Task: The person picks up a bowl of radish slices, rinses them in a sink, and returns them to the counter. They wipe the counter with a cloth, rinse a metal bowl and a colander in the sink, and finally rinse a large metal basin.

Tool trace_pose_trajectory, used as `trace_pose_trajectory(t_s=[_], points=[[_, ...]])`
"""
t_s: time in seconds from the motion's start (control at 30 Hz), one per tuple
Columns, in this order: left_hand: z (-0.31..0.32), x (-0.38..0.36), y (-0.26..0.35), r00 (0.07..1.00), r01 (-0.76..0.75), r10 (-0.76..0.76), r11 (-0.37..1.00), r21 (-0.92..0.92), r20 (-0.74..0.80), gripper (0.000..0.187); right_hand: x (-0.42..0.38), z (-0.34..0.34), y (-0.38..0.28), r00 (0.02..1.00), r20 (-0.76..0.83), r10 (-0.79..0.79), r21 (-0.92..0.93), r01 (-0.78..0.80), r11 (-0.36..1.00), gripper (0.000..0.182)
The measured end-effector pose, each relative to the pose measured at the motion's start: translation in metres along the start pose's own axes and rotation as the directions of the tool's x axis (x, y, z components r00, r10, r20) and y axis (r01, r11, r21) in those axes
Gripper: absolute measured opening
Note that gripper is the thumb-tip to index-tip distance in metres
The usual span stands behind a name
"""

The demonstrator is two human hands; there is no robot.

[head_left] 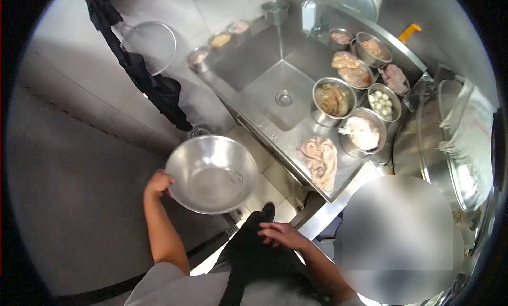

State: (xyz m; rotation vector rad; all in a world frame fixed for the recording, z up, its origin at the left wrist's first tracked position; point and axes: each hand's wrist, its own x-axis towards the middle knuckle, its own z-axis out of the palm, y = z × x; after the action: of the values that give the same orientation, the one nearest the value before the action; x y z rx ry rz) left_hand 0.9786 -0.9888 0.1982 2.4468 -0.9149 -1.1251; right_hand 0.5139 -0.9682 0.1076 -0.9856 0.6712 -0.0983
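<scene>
My left hand [159, 183] grips the rim of a wide metal bowl [211, 174] at its left side. The bowl is tilted toward me and looks nearly bare inside, with a small shiny patch on its right wall. My right hand [283, 235] hangs over the dark apron [241, 253], fingers loosely apart and nothing in them. To the right of the bowl is a steel sink [259, 102] with its drain. A crumpled pinkish-beige cloth [320, 160] lies on the sink's near ledge.
Along the sink's right side stand several metal containers: one of browned food [334, 98], one of white eggs [382, 104], one with white contents [364, 132]. A strainer [153, 46] hangs on the wall. Large pots [423, 136] stand at right; a blurred area covers the lower right.
</scene>
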Motion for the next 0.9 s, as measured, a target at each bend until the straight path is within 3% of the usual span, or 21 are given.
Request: trace_pose_trajectory(t_s=[0.03,0.07,0.1,0.13,0.23,0.4,0.47,0.53,0.57,0.6,0.67,0.73,0.8,0.9], points=[[-0.016,-0.031,0.031,0.994,-0.044,0.03,0.99,-0.131,-0.109,0.016,-0.029,-0.003,-0.011,0.999,-0.033,-0.019,-0.012,0.018,1.0,0.057],[-0.045,-0.004,0.004,0.988,-0.122,0.104,0.978,-0.167,-0.114,0.014,-0.057,-0.007,-0.018,0.997,-0.069,-0.033,-0.021,0.032,0.999,0.057],[-0.058,-0.012,0.024,0.956,-0.259,0.22,0.944,-0.206,-0.195,0.014,-0.08,-0.011,-0.02,0.989,-0.148,-0.013,-0.017,0.011,1.0,0.056],[-0.069,0.001,0.03,0.943,-0.295,0.213,0.89,-0.346,-0.256,0.015,-0.099,-0.016,-0.019,0.973,-0.229,0.006,-0.015,-0.01,1.0,0.055],[-0.069,-0.016,0.136,0.921,-0.367,0.269,0.84,-0.4,-0.282,0.018,-0.137,-0.033,0.001,0.911,-0.413,-0.016,-0.012,0.012,1.0,0.054],[-0.002,0.1,0.277,0.913,-0.406,0.335,0.81,-0.424,-0.234,0.029,-0.15,-0.041,-0.005,0.803,-0.587,0.105,0.141,-0.027,0.99,0.049],[0.043,0.165,0.319,0.937,-0.348,0.313,0.841,-0.414,-0.152,0.031,-0.144,-0.044,-0.013,0.752,-0.639,0.161,0.185,-0.052,0.981,0.043],[0.105,0.259,0.329,0.95,-0.272,0.308,0.738,-0.618,-0.05,0.033,-0.135,-0.044,0.017,0.653,-0.725,0.217,0.334,0.058,0.941,0.039],[0.138,0.288,0.335,0.965,-0.231,0.259,0.735,-0.638,-0.051,0.034,-0.135,-0.031,0.011,0.589,-0.79,0.168,0.244,0.051,0.968,0.044],[0.169,0.311,0.339,0.977,-0.19,0.206,0.731,-0.655,-0.054,0.035,-0.133,-0.034,0.071,0.585,-0.806,0.088,0.084,-0.034,0.996,0.042],[0.222,0.352,0.344,0.997,-0.048,0.074,0.687,-0.725,0.005,0.033,-0.125,-0.025,0.055,0.536,-0.835,0.124,0.166,0.031,0.986,0.04],[0.262,0.381,0.347,0.995,0.076,-0.103,0.689,-0.72,0.006,0.036,-0.116,-0.019,0.051,0.482,-0.831,0.278,0.312,-0.011,0.95,0.039],[0.286,0.387,0.349,0.982,0.174,-0.171,0.655,-0.735,0.08,0.04,-0.11,-0.021,0.023,0.456,-0.809,0.37,0.379,-0.077,0.922,0.038],[0.323,0.42,0.336,0.95,0.286,-0.268,0.55,-0.785,0.158,0.041,-0.098,-0.02,0.042,0.424,-0.883,0.201,0.193,-0.062,0.979,0.04]])
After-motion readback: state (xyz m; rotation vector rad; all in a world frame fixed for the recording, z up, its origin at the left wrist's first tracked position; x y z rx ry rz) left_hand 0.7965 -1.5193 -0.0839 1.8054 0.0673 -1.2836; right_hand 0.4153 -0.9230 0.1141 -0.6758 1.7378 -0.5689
